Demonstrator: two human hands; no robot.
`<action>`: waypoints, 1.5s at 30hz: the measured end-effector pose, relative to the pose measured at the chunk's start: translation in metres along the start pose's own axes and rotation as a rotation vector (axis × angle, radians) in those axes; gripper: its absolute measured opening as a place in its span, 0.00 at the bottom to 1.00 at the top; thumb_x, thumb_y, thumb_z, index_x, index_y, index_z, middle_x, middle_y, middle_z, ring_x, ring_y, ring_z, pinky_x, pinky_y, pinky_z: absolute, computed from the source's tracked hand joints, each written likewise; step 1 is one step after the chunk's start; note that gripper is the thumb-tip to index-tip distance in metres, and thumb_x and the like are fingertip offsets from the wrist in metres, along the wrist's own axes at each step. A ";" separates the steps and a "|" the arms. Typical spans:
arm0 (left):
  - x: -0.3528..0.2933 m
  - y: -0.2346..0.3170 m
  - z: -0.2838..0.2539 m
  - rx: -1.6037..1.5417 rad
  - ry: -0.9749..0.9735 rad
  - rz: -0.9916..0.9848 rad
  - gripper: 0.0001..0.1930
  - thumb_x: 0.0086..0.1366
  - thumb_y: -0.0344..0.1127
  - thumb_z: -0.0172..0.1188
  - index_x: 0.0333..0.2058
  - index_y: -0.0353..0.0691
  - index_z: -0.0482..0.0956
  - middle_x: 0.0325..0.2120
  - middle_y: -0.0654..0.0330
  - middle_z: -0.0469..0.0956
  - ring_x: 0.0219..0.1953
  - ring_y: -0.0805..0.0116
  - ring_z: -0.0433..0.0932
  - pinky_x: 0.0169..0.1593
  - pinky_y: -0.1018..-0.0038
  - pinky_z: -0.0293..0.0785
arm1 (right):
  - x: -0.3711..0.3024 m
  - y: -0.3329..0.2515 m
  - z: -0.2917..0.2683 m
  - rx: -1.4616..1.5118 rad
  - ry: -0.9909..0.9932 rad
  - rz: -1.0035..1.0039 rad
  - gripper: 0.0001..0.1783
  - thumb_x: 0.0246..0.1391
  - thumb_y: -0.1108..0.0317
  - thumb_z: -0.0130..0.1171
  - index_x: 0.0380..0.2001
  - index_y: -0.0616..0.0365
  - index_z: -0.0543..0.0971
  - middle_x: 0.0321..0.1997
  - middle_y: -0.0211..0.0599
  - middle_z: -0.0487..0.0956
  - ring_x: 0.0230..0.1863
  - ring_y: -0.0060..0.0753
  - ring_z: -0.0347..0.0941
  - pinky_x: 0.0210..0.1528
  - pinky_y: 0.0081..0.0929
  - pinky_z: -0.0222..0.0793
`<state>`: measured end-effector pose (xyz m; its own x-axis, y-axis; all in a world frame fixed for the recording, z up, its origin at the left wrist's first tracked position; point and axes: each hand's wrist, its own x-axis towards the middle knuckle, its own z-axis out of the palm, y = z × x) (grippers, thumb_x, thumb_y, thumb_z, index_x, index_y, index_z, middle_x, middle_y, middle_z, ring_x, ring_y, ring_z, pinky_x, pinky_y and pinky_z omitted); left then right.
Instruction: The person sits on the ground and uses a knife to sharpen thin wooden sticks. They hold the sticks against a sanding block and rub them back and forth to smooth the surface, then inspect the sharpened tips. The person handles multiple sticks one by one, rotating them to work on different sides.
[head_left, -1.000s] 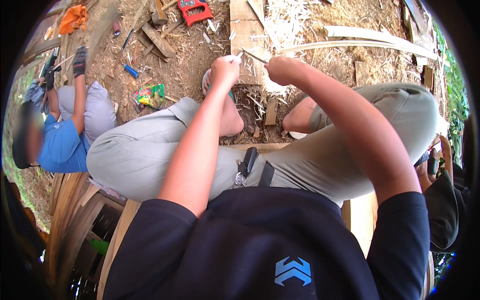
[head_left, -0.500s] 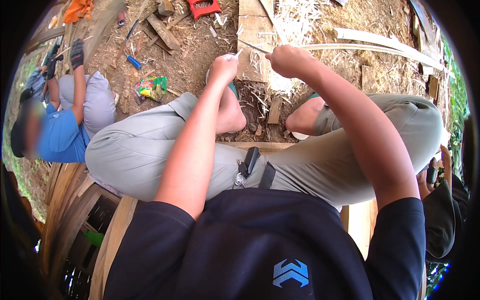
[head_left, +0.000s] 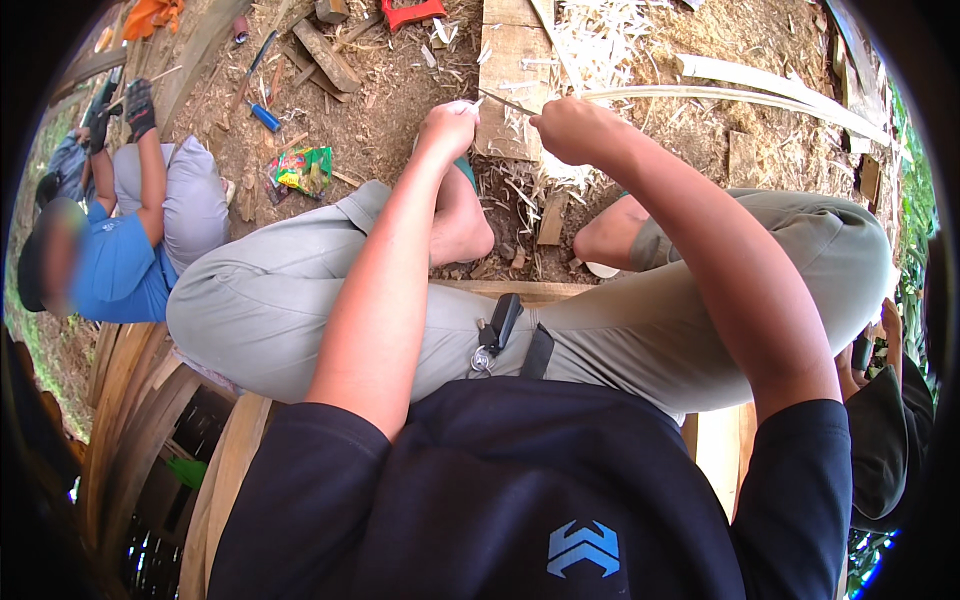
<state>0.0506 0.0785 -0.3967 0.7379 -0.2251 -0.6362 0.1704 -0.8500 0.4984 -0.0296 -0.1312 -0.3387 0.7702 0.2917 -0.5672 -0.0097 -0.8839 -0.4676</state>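
My left hand (head_left: 450,128) is closed on a small pale sliver of wood (head_left: 479,101), mostly hidden by my fingers. Just to its right, my right hand (head_left: 580,130) is closed on a knife with a thin dark blade (head_left: 508,102). The blade points left, its tip close to the fingers of my left hand; the handle is hidden in my fist. Both hands are held out in front of me, over a flat board (head_left: 515,70) strewn with pale shavings.
Long pale strips (head_left: 740,95) curve off to the right. On the left ground lie a blue-handled tool (head_left: 265,118), a bright wrapper (head_left: 302,172) and wood offcuts (head_left: 326,58); a red saw handle (head_left: 412,12) is farther off. A gloved co-worker (head_left: 115,240) sits left, another person (head_left: 875,430) right.
My right hand and the blade have shifted slightly down, and the blade tip stays close to my left hand. The view has moved a little. The co-worker's gloved hands have shifted slightly.
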 end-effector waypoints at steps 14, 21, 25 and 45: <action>0.004 -0.003 0.001 -0.010 0.003 -0.006 0.11 0.64 0.41 0.55 0.36 0.45 0.84 0.33 0.52 0.83 0.38 0.56 0.82 0.44 0.64 0.75 | 0.004 -0.004 0.000 0.023 -0.037 0.024 0.11 0.49 0.75 0.54 0.32 0.62 0.85 0.38 0.52 0.84 0.40 0.49 0.83 0.41 0.39 0.79; -0.001 0.010 -0.002 0.122 -0.009 -0.058 0.13 0.64 0.43 0.54 0.41 0.48 0.84 0.42 0.50 0.83 0.46 0.48 0.81 0.48 0.61 0.75 | 0.002 -0.027 -0.039 -0.026 -0.175 0.058 0.13 0.50 0.74 0.54 0.36 0.61 0.86 0.41 0.48 0.84 0.43 0.49 0.82 0.44 0.40 0.78; 0.000 0.008 0.001 0.093 -0.029 -0.100 0.14 0.66 0.44 0.51 0.43 0.50 0.83 0.44 0.50 0.82 0.48 0.46 0.79 0.49 0.58 0.74 | 0.003 -0.031 -0.041 -0.024 -0.130 0.007 0.14 0.50 0.77 0.50 0.34 0.67 0.84 0.40 0.57 0.83 0.42 0.56 0.81 0.43 0.43 0.77; -0.008 0.023 -0.007 0.205 -0.035 -0.101 0.15 0.68 0.46 0.50 0.47 0.54 0.82 0.45 0.52 0.82 0.49 0.47 0.79 0.50 0.57 0.74 | 0.015 -0.049 -0.088 -0.108 -0.332 0.105 0.16 0.47 0.77 0.54 0.38 0.60 0.86 0.41 0.50 0.84 0.42 0.54 0.80 0.45 0.42 0.76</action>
<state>0.0531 0.0640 -0.3763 0.7004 -0.1472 -0.6984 0.1036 -0.9472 0.3035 0.0384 -0.1160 -0.2647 0.5192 0.2843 -0.8060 0.0034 -0.9437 -0.3307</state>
